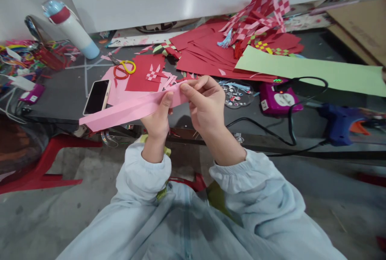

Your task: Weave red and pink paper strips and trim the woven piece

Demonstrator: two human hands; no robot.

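A long strip of pink paper, creased along its length, is held up in front of the table edge. My left hand grips it near the middle, thumb on top and fingers mostly hidden beneath. At the strip's right end, my right hand pinches the paper between thumb and forefinger. Behind the strip lie red paper, a small pink-and-white woven piece and thin pink cut strips. Scissors with red and yellow handles rest on the paper to the left.
A phone and a bottle are on the left. Red sheets and woven strips pile up at the back. To the right are green paper, a purple power socket, black cables and a blue glue gun.
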